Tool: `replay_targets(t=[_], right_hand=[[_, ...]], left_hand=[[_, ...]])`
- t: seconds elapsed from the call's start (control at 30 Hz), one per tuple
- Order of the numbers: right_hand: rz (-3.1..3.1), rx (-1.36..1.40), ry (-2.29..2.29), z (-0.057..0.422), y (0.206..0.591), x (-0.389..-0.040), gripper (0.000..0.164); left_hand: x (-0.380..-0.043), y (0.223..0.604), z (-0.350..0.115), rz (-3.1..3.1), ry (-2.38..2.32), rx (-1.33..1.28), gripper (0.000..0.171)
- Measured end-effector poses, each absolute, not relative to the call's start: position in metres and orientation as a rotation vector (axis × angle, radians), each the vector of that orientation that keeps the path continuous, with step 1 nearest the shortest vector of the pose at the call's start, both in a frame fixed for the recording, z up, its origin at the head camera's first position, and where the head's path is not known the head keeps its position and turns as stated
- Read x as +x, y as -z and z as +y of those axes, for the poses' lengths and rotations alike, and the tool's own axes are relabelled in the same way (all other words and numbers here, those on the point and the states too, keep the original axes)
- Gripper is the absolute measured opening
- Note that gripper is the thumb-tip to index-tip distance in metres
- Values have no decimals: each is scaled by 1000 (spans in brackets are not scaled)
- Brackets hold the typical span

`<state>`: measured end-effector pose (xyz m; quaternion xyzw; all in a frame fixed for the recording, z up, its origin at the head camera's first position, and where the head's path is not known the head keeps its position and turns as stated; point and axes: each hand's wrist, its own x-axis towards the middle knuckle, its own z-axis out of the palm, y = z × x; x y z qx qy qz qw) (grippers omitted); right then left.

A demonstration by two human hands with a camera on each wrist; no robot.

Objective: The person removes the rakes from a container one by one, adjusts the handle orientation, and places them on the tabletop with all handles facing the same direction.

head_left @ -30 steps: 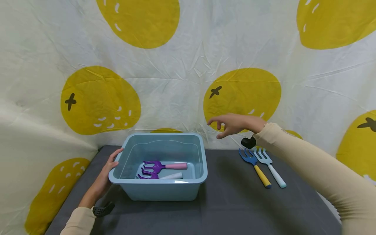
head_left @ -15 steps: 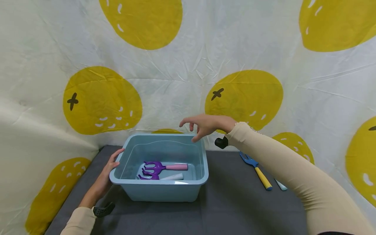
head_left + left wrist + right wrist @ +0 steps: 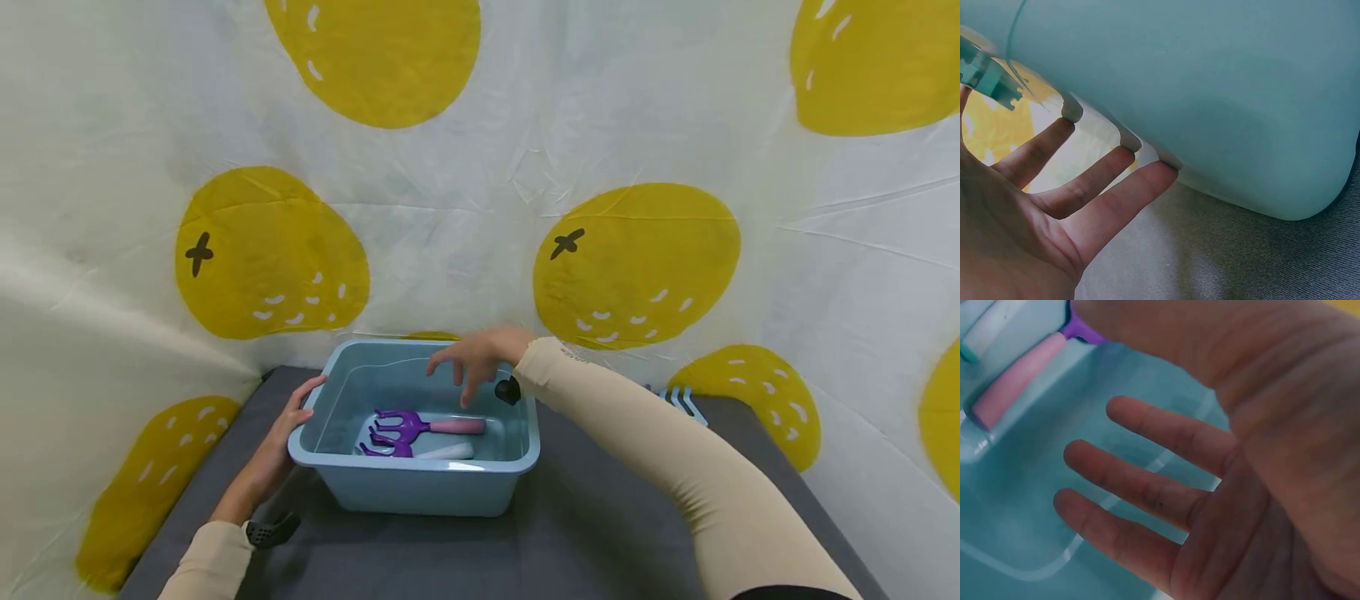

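A light-blue plastic tub (image 3: 405,492) stands on the dark tabletop. At its left rim, my left hand (image 3: 281,433) holds on, thumb and index finger over the edge. Three other fingers (image 3: 1116,209) touch the outer wall in the left wrist view. Inside lie two purple hand rakes, one with a pink handle (image 3: 457,426) and one with a white handle (image 3: 450,452). Over the tub's right half hovers my right hand (image 3: 480,354), palm down, fingers spread and holding nothing. In the right wrist view the pink handle (image 3: 1019,381) lies beyond its fingertips.
Light-blue fork tines (image 3: 682,404) show behind my right sleeve (image 3: 637,433), on the right of the dark tabletop (image 3: 390,558). The arm hides the rest of that fork. A pale curtain with yellow fruit prints (image 3: 637,267) hangs behind the table.
My right hand has travelled left and down, from right of the tub to over it. Its forearm now covers most of the forks on the right. The left hand stays on the rim.
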<state>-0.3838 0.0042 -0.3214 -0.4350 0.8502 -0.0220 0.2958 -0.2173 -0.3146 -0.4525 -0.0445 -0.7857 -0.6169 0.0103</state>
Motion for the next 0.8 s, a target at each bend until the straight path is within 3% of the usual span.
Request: replay_targets(t=[0.4, 0.7, 0.8], right_hand=[[2425, -1079, -243, -27, 373, -374, 71], [2446, -1124, -249, -22, 401, -364, 30], [2437, -1118, -245, -20, 406, -364, 30]], left_hand=[[-212, 449, -310, -2422, 1924, -160, 57], [-209, 451, -303, -2418, 1928, -135, 58], [-209, 452, -301, -2416, 1933, -131, 58]])
